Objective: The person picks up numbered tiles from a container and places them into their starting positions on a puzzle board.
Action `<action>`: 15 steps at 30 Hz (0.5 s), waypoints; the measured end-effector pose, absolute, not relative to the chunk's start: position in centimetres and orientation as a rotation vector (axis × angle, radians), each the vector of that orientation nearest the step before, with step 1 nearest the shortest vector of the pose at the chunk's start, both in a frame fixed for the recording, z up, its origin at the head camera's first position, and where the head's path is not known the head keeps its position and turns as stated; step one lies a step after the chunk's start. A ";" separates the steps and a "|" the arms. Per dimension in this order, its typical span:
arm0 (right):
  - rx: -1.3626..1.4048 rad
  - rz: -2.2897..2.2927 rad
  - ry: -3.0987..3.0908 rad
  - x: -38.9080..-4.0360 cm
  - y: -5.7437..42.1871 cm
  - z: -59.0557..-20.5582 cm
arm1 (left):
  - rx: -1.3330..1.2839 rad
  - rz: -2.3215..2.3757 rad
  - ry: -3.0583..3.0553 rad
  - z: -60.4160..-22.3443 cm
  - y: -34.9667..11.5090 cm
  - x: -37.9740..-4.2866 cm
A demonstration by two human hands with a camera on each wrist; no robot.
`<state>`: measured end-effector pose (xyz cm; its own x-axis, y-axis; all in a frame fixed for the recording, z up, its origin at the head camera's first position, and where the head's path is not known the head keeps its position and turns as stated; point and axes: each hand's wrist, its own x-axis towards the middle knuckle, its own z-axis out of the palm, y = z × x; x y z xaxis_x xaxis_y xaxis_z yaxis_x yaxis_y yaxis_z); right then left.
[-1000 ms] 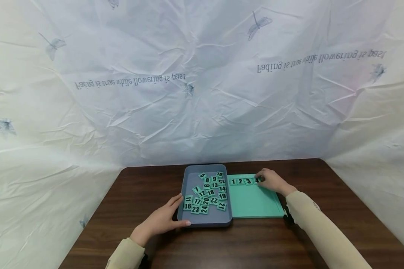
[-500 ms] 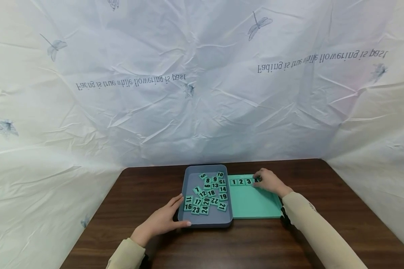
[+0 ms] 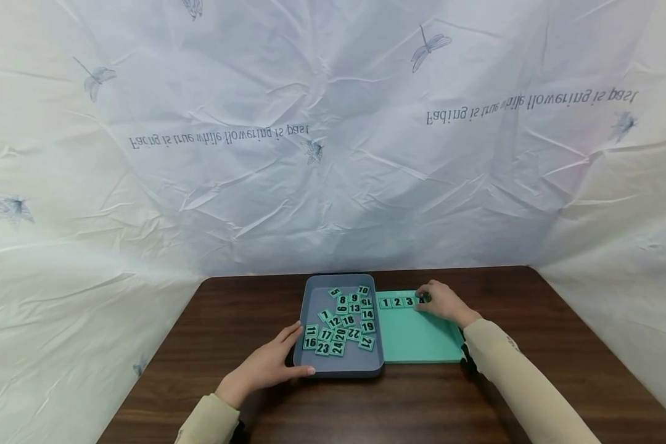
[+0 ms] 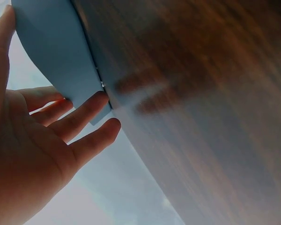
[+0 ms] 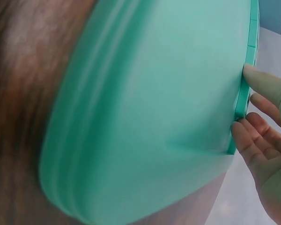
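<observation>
Right hand (image 3: 444, 301) pinching tile 4 (image 5: 242, 98).
Tile at its 9 o'clock, head view; left hand (image 3: 267, 362), fingers straight, touching tray (image 3: 317, 299) toward 2 o'clock.

Head cam's worn up high, looking fwd & down, the farthest-back view I see: sheet (image 3: 333, 203) at 12 o'clock, table (image 3: 422, 407) at 6. L wrist cam's v. close, aimed past the left hand (image 4: 37, 143), approx 8–9, at the tray (image 4: 54, 44), 10. R wrist cam's also tight: board (image 5: 178, 84) mid-frame, right hand (image 5: 270, 133) at 3. Head & L share left hand + tray; head & R, right hand + board.
</observation>
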<state>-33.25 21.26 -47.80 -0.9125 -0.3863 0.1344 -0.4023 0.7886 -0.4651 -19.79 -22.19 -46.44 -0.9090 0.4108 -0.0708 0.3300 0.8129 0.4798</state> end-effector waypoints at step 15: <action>0.732 0.747 -2.877 -34.6 19.8 -44.9 | 0.591 0.694 2.827 -46.2 -22.1 -19.5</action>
<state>-34.61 19.75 -44.94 -0.8825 -0.4292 0.1924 -0.4686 0.7669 -0.4385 -19.54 -22.06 -46.17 -0.9068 0.4157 -0.0703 0.3358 0.8130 0.4757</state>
